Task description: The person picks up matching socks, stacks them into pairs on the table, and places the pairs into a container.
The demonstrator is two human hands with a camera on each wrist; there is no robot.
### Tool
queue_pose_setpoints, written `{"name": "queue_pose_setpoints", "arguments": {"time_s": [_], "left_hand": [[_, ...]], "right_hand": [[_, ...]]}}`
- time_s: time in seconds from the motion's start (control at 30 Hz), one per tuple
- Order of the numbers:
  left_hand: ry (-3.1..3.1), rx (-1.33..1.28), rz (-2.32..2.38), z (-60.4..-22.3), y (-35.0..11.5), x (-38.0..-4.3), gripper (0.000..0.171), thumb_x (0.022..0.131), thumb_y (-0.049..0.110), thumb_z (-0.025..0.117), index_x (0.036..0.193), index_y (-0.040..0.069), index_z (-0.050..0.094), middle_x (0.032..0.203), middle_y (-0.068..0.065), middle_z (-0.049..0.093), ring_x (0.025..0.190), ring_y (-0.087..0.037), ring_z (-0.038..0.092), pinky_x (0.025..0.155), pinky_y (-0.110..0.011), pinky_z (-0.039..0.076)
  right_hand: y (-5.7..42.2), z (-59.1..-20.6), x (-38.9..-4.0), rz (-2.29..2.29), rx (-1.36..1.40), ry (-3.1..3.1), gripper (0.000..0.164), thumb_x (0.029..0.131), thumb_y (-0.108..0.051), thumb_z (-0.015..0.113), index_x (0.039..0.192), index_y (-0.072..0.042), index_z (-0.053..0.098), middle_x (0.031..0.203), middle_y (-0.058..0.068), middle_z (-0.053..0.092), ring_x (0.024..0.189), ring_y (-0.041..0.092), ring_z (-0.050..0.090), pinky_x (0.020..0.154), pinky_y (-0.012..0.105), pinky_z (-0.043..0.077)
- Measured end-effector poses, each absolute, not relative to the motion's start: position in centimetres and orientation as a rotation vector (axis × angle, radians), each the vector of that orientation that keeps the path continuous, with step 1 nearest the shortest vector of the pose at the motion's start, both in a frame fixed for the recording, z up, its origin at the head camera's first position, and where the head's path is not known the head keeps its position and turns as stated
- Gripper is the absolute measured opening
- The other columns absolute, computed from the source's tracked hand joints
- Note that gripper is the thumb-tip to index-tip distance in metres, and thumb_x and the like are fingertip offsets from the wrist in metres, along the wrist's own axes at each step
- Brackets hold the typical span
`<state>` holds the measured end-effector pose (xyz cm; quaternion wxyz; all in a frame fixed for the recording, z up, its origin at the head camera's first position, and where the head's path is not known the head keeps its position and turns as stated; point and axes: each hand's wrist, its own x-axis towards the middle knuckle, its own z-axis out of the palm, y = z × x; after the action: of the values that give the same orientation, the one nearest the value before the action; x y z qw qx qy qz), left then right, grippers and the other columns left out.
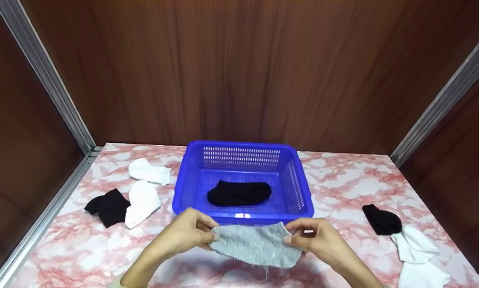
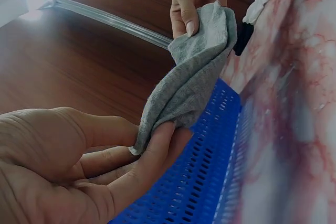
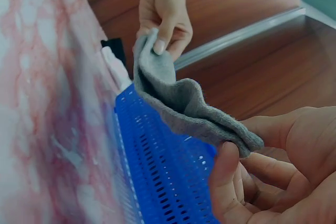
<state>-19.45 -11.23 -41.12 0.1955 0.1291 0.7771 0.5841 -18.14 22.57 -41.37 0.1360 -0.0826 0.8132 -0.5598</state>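
Observation:
A grey sock (image 1: 257, 245) is stretched sideways between my two hands, in front of the blue basket's near rim and above the table. My left hand (image 1: 189, 234) pinches its left end between thumb and fingers. At the other end, my right hand (image 1: 315, 240) pinches the sock near a corner. Both wrist views show the grey sock (image 2: 184, 82) folded along its length, with the fabric (image 3: 184, 103) sagging between the two grips. Behind it stands the blue plastic basket (image 1: 183, 180), and a black sock (image 1: 239, 193) lies flat on its floor.
Left of the basket lie two white socks (image 1: 143, 204) and a black one (image 1: 110, 208). On the right, a black sock (image 1: 381, 220) lies beside white socks (image 1: 415, 245). The marbled table (image 1: 339, 180) is bounded by brown wood panels (image 1: 239, 72) and metal rails (image 1: 47, 68).

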Motion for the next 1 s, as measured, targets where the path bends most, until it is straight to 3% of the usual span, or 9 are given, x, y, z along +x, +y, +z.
{"name": "queue_pose_setpoints", "arguments": {"time_s": [0.2,0.4,0.7,1.0], "left_hand": [[2.266,0.395,1.574,-39.5,-11.5,-20.9,0.019,0.082,0.008,0.073,0.099,0.0,0.074,0.08,-0.01,0.072,0.069,-0.013,0.068,0.067,-0.033,0.061],[2.219,0.398,1.586,-38.1,-11.5,-22.4,0.023,0.084,0.006,0.072,0.105,-0.004,0.072,0.089,-0.014,0.073,0.07,-0.016,0.071,0.072,-0.036,0.062],[2.206,0.41,1.512,-36.9,-11.2,-25.9,0.03,0.084,0.0,0.068,0.114,-0.008,0.066,0.1,-0.02,0.073,0.074,-0.015,0.072,0.074,-0.033,0.062],[2.257,0.428,1.372,-36.2,-11.3,-29.1,0.029,0.084,-0.005,0.065,0.113,-0.008,0.067,0.097,-0.016,0.072,0.067,-0.012,0.068,0.073,-0.033,0.062]], "right_hand": [[22.5,-40.3,-19.3,-1.63,-0.289,2.385,0.034,0.08,-0.019,0.08,0.107,-0.001,0.069,0.077,0.001,0.066,0.066,0.008,0.062,0.057,0.037,0.058],[22.6,-39.2,-20.9,-1.574,-0.33,2.437,0.032,0.081,-0.02,0.079,0.105,-0.003,0.07,0.075,-0.002,0.066,0.064,0.007,0.06,0.059,0.031,0.057],[22.6,-37.4,-23.6,-1.426,-0.365,2.469,0.029,0.08,-0.03,0.08,0.101,-0.011,0.073,0.093,0.009,0.069,0.076,0.016,0.065,0.065,0.039,0.059],[21.9,-36.9,-27.6,-1.345,-0.375,2.426,0.028,0.082,-0.027,0.079,0.102,-0.009,0.073,0.093,0.005,0.073,0.073,0.016,0.067,0.067,0.04,0.059]]}}
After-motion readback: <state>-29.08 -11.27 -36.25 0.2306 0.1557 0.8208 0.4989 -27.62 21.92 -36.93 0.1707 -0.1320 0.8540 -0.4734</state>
